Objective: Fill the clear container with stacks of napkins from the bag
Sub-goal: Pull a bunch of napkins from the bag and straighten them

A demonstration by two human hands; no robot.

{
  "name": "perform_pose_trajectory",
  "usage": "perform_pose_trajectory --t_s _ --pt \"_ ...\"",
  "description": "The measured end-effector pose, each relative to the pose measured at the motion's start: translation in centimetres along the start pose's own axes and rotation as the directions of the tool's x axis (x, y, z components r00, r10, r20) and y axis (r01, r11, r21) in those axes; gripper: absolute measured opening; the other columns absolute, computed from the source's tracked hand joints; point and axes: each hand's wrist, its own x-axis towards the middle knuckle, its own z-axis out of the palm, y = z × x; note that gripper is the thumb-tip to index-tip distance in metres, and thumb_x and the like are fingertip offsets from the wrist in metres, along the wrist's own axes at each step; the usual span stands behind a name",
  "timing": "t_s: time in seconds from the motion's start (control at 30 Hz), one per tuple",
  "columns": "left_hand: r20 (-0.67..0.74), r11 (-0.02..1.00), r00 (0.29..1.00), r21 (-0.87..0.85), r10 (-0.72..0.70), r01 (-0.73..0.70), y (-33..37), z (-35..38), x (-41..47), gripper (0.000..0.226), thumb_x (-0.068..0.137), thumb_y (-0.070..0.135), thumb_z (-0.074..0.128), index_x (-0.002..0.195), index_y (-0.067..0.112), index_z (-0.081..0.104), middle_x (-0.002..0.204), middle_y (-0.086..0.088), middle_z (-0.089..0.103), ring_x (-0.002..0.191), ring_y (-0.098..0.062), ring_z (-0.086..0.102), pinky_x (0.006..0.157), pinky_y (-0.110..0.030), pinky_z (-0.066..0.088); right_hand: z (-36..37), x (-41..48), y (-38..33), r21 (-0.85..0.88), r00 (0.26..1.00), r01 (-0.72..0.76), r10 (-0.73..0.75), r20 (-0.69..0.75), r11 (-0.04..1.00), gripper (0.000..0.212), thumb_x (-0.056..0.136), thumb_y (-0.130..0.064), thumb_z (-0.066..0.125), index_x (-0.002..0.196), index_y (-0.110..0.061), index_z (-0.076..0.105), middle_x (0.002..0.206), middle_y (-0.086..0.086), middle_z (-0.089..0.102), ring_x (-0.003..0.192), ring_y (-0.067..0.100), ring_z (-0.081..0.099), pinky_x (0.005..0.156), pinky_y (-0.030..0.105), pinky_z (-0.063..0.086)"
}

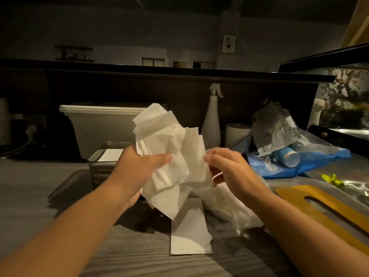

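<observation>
Both hands were up over the surface (36, 196), and the napkins (169, 154) were between them: a loose, fanned-out white bundle, sheets splaying at all angles, held in the air. The left hand (135, 170) gripped the bundle from its left side, thumb laid across the front and the other fingers wrapped behind, out of sight. The right hand (229, 168) came in from the other side, its fingers (216, 153) curled and pinching the bundle's right edge.

Behind the left wrist sat the clear container (99, 162), upright on the surface, a flat white sheet showing inside it. Below the bundle a neat napkin stack (189, 234) lay flat on the surface, and just right of it, under the right forearm, was the crumpled clear bag (227, 212).

Further back stood a white bin (103, 124) and a white spray bottle (211, 120). To the right lay a blue bag (311, 158) and a wooden lid (299, 193) with a long slot.
</observation>
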Motion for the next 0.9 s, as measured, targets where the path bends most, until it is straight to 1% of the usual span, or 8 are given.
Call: perform_pose_trajectory --t_s 0.07,0.17,0.3,0.43,0.5,0.6,0.7,0.9 --pt "-0.028 1.000 1.000 0.021 0.009 -0.008 0.1 -0.2 0.1 0.024 0.083 0.011 0.076 0.097 0.026 0.066 0.079 0.006 0.074 0.073 -0.012 0.073 0.057 -0.030 0.055 0.0 -0.1 0.4 -0.175 0.986 -0.007 0.035 0.160 0.985 0.019 0.078 -0.030 0.062 0.084 -0.016 0.073 0.074 -0.005 0.070 0.072 0.015 0.066 0.063 0.025 0.054" --pt "-0.058 0.997 0.998 0.065 0.038 -0.034 0.0 -0.1 0.0 0.022 0.083 0.011 0.076 0.096 0.025 0.064 0.087 0.002 0.071 0.080 -0.016 0.070 0.059 -0.031 0.054 0.3 -0.1 1.3 -0.422 0.946 0.020 0.119 0.301 0.906 0.011 0.083 -0.029 0.070 0.092 -0.024 0.075 0.086 -0.005 0.074 0.082 0.015 0.070 0.079 0.035 0.060" --pt "-0.054 0.990 0.993 0.104 0.101 -0.095 0.2 -0.1 0.0 0.025 0.084 0.013 0.075 0.094 0.031 0.060 0.091 0.002 0.068 0.084 -0.016 0.067 0.060 -0.031 0.052 0.7 -0.4 0.9 -0.564 0.914 0.125 0.126 0.385 0.817 0.035 0.082 -0.045 0.072 0.114 -0.033 0.068 0.109 -0.013 0.066 0.093 0.008 0.062 0.086 0.028 0.053" --pt "-0.035 0.989 0.994 0.105 0.107 -0.103 0.0 -0.1 0.1 0.027 0.085 0.015 0.074 0.096 0.032 0.057 0.095 0.001 0.066 0.087 -0.017 0.066 0.061 -0.029 0.051 1.4 -0.7 0.8 -0.703 0.872 0.201 0.202 0.445 0.683 0.069 0.073 -0.072 0.069 0.131 -0.037 0.056 0.126 -0.015 0.050 0.110 0.009 0.045 0.100 0.032 0.046" --pt "-0.029 0.988 0.994 0.117 0.101 -0.097 -0.2 -0.1 0.0 0.027 0.086 0.015 0.074 0.095 0.033 0.056 0.095 0.002 0.065 0.087 -0.016 0.065 0.060 -0.028 0.050 1.6 -0.8 0.7 -0.741 0.867 0.210 0.229 0.442 0.638 0.072 0.072 -0.075 0.067 0.130 -0.034 0.055 0.131 -0.015 0.044 0.116 0.011 0.037 0.104 0.034 0.042" --pt "-0.022 0.987 0.994 0.126 0.106 -0.102 -0.2 0.0 0.0 0.029 0.087 0.017 0.073 0.094 0.035 0.053 0.096 0.004 0.064 0.086 -0.013 0.063 0.059 -0.026 0.048 1.7 -0.9 0.6 -0.743 0.863 0.206 0.239 0.445 0.637 0.057 0.075 -0.071 0.068 0.114 -0.031 0.054 0.130 -0.013 0.042 0.116 0.012 0.033 0.104 0.034 0.039" --pt "-0.029 0.988 0.994 0.121 0.104 -0.100 -0.2 0.1 0.0 0.029 0.087 0.018 0.073 0.094 0.036 0.052 0.096 0.006 0.064 0.086 -0.013 0.063 0.059 -0.026 0.047 1.6 -0.9 0.5 -0.692 0.882 0.182 0.196 0.430 0.699 0.067 0.075 -0.062 0.075 0.133 -0.035 0.054 0.132 -0.012 0.043 0.120 0.014 0.035 0.108 0.036 0.038" --pt "-0.082 0.990 0.987 0.046 0.135 -0.132 -0.2 0.3 -0.2 0.030 0.084 0.013 0.076 0.095 0.035 0.058 0.094 0.005 0.068 0.086 -0.013 0.067 0.062 -0.029 0.053 1.2 -1.0 0.1 -0.410 0.961 0.055 0.063 0.270 0.910 0.030 0.083 -0.032 0.078 0.110 -0.035 0.066 0.106 -0.017 0.070 0.098 0.004 0.065 0.091 0.026 0.054"
